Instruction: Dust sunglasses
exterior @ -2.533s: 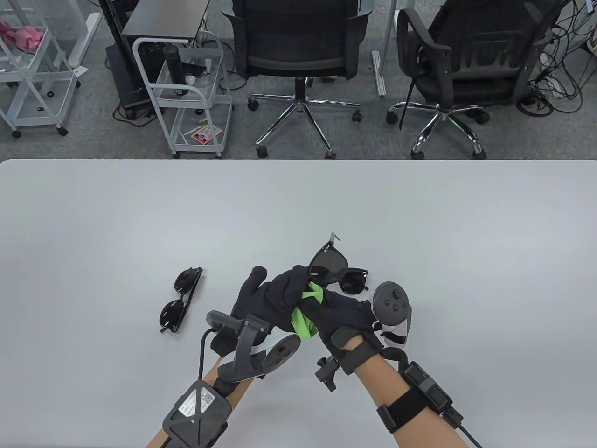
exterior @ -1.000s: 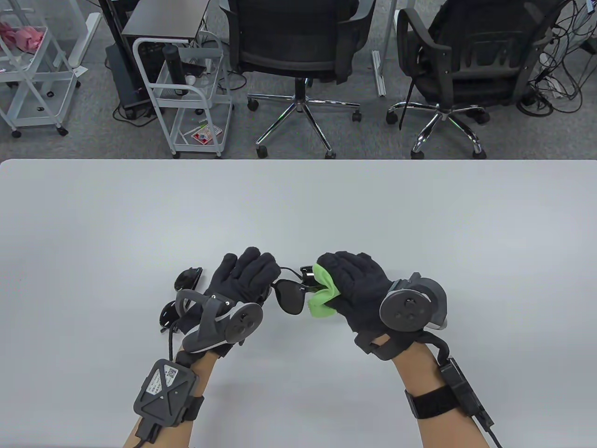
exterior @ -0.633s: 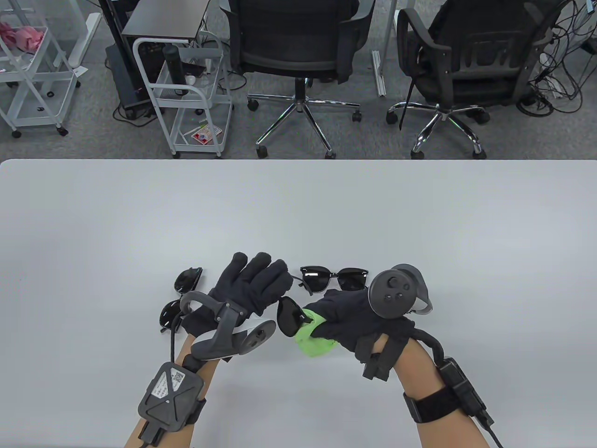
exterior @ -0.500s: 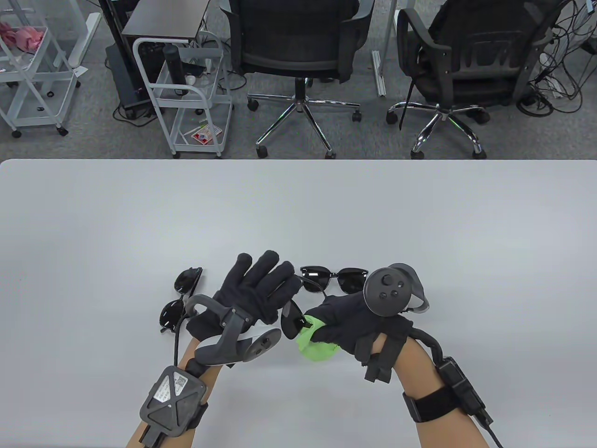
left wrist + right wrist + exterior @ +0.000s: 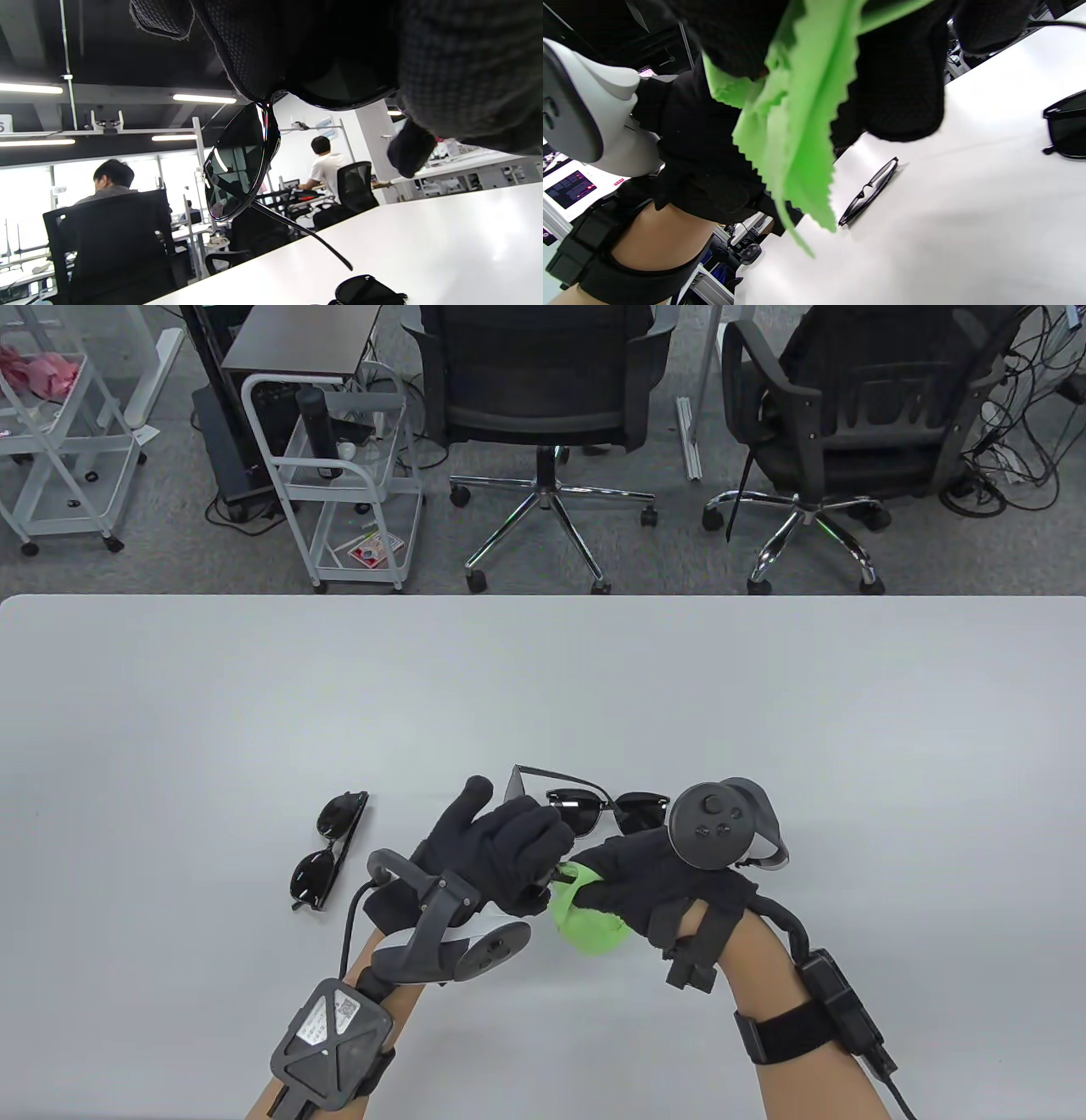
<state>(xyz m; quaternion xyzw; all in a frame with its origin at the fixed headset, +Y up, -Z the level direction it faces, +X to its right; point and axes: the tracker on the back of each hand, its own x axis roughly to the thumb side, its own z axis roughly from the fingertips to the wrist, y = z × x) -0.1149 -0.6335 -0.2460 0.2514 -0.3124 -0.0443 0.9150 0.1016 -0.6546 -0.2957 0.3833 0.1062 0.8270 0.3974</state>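
Observation:
My left hand (image 5: 509, 848) grips a black pair of sunglasses (image 5: 515, 786) above the table, fingers curled round the frame. One dark lens (image 5: 239, 165) and an unfolded temple show in the left wrist view. My right hand (image 5: 636, 874) pinches a green cloth (image 5: 585, 916) and holds it against the held pair, between the two hands. The cloth (image 5: 793, 127) hangs from the right fingers. Where cloth meets lens is hidden by the gloves.
A second pair of sunglasses (image 5: 615, 808) lies on the white table (image 5: 764, 687) just beyond my hands. A third, folded pair (image 5: 327, 848) lies to the left of my left hand. Office chairs and wire carts stand past the far edge.
My left fingers have curled round the held sunglasses and turned them, so a temple now sticks out away from me. The right hand and cloth shifted slightly right, staying against the pair.

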